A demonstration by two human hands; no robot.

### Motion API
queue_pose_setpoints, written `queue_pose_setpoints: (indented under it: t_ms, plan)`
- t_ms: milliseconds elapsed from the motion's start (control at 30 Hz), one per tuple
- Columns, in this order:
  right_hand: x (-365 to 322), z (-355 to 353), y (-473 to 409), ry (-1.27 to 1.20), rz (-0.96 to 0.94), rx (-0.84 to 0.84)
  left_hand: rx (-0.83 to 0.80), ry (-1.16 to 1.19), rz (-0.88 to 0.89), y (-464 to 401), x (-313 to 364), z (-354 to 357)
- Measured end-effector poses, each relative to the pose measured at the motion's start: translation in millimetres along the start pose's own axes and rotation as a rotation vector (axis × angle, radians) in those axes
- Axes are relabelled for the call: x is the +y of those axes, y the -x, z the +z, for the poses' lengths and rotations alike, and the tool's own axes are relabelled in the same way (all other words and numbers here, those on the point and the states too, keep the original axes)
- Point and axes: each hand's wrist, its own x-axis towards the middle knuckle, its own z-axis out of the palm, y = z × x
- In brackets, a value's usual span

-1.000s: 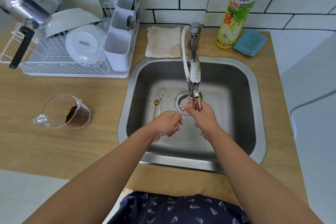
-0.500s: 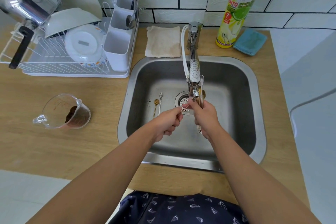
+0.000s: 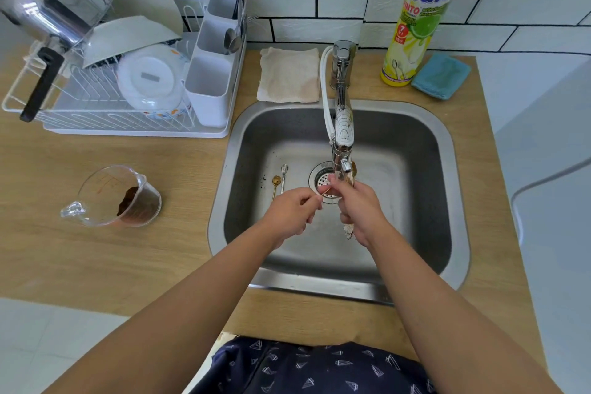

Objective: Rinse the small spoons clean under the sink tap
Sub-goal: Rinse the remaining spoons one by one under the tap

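Note:
Over the steel sink (image 3: 447,144), both hands hold one small gold spoon (image 3: 323,191) under the tap (image 3: 342,125). My left hand (image 3: 292,213) pinches the thin handle end. My right hand (image 3: 363,211) is closed round the other end just below the spout, hiding most of it. Water runs off beneath my right hand. Two more small spoons lie on the sink floor to the left of the drain (image 3: 323,182): a gold one (image 3: 275,183) and a silver one (image 3: 284,170), side by side.
A white dish rack (image 3: 128,125) with bowls, a pot and a cutlery holder stands at the back left. A clear measuring cup (image 3: 118,197) with brown residue sits on the wooden counter. Behind the sink are a beige cloth (image 3: 289,75), a dish-soap bottle (image 3: 422,16) and a blue sponge (image 3: 441,75).
Both hands have lifted slightly toward the spout. My left pinch has drawn a little away from my right hand, so the thin handle shows between them.

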Motion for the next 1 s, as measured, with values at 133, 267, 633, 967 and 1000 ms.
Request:
queue_pose_setpoints:
  t_ms: [133, 267, 633, 967, 1000]
  plan:
    - [7, 1, 5, 0.181, -0.156, 0.067, 0.004, -0.074, 0.027, -2, -3, -2]
    - [-2, -1, -1, 0.178, -0.225, 0.147, -0.024, 0.014, -0.018, -3, -4, 0]
    - [-6, -5, 1, 0.149, -0.214, 0.052, -0.177, 0.183, -0.264, -3, 2, -3]
    - [0, 4, 5, 0.118, -0.163, 0.064, 0.016, -0.210, 0.011, -1, -3, 9]
    - [-2, 5, 4, 0.099, -0.141, 0.090, 0.005, -0.236, 0.026, 0, -3, 9]
